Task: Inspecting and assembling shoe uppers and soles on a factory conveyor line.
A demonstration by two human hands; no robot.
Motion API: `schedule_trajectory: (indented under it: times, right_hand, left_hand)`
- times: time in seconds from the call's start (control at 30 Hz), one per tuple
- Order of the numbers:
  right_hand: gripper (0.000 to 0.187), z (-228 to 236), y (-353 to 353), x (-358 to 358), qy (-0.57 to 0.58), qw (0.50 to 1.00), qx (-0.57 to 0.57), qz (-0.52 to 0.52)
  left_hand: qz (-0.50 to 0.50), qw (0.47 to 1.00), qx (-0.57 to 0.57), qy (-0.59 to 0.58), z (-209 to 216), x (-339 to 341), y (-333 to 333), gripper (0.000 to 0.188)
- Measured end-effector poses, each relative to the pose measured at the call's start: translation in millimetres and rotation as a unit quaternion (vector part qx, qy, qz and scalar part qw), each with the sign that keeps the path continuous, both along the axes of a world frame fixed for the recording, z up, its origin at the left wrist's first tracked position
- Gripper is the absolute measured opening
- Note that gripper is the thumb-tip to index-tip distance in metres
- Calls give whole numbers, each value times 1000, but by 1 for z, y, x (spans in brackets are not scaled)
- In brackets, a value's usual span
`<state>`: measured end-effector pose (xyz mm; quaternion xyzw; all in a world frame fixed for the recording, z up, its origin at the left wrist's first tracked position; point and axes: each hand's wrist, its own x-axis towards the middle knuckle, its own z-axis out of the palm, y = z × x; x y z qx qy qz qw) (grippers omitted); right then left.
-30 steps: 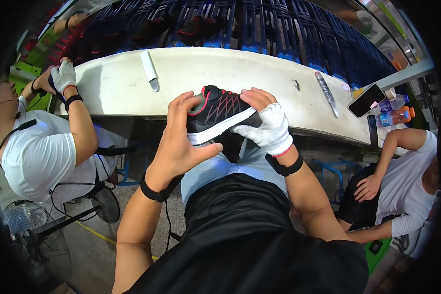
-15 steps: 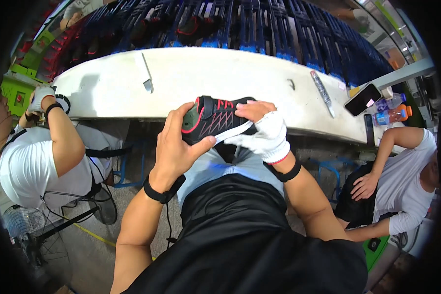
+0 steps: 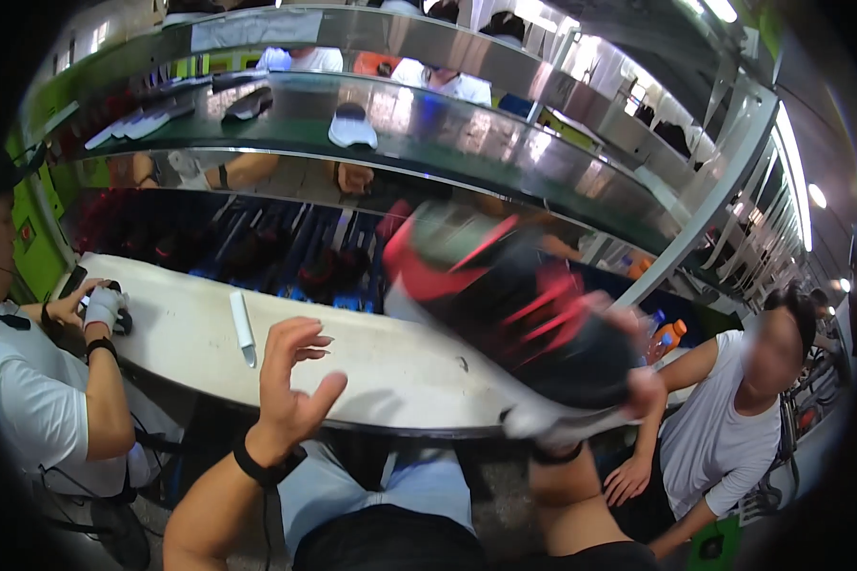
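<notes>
My right hand, in a white glove with bare fingertips, grips a black shoe with red laces, red lining and a white sole. The shoe is held up above the bench, tilted and smeared by motion, and hides much of that hand. My left hand is bare, its fingers curved and apart, with nothing in it. It hovers over the bench's near edge, beside a white-handled tool with a short metal blade lying on the white bench top.
Beyond the bench runs a dark blue slatted conveyor carrying dark shoes. Above it, a green shelf holds insoles and shoe parts. Co-workers sit close on both sides: one at left, one at right. Bottles stand at right.
The view has tilted up to the shelves. My left hand has let go of the shoe. My right hand has raised the shoe up and to the right, toward the camera.
</notes>
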<state>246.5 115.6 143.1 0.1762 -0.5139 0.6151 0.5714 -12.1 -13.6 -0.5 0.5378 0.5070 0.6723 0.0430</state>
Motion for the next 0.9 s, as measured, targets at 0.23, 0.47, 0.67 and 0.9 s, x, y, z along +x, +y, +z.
schedule_trajectory:
  times: [0.23, 0.47, 0.67, 0.9]
  right_hand:
    - [104, 173, 180, -53, -159, 529, 326, -767]
    - [130, 197, 300, -74, -420, 394, 270, -772]
    - [134, 213, 315, -93, -606, 417, 223, -640]
    - [137, 192, 345, -115, -537, 322, 263, -734]
  left_hand:
    - [-11, 971, -145, 188, 43, -42, 88, 38]
    - [26, 822, -364, 436, 32, -76, 178, 46]
    - [104, 776, -486, 387, -6, -120, 247, 49]
    - [129, 714, -598, 341, -70, -129, 287, 92]
